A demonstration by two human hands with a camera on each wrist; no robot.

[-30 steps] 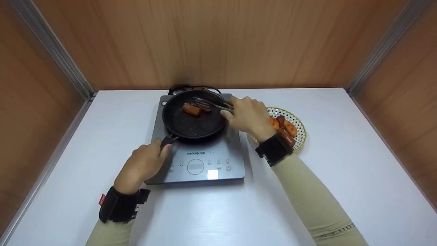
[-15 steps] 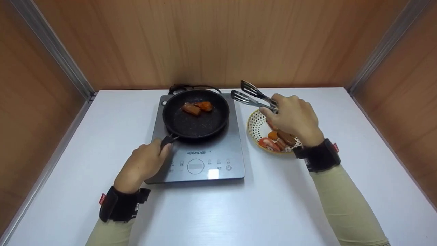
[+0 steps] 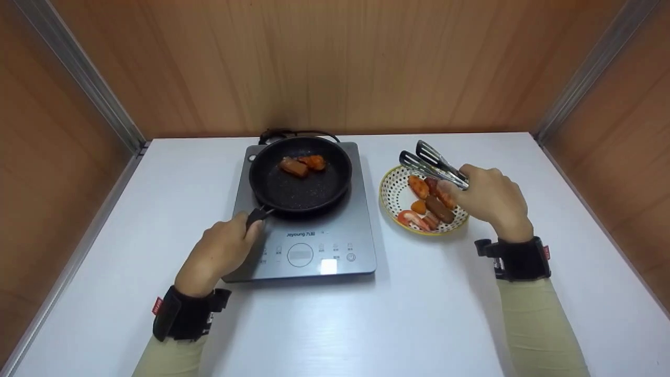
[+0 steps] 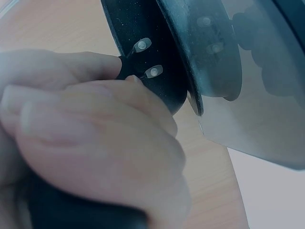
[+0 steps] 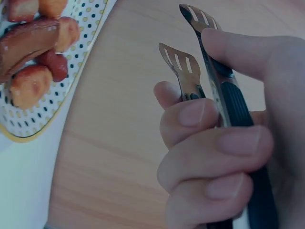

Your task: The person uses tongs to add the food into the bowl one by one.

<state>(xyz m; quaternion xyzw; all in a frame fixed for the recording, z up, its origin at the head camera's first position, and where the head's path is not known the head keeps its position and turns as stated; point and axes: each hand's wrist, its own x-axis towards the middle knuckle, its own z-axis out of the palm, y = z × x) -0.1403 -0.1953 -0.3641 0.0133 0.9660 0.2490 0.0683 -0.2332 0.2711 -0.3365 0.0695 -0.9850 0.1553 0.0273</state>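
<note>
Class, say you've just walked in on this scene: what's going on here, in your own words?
A person's left grip holds the handle of a black frying pan on a portable cooker. Two pieces of food lie in the pan. The right grip holds metal tongs near a dotted plate of more food, to the right of the cooker. The tongs' tips are apart with nothing between them.

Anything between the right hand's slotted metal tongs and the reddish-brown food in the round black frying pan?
Only the black frying pan's raised right rim stands between the slotted metal tongs and the food; nothing else visible.
</note>
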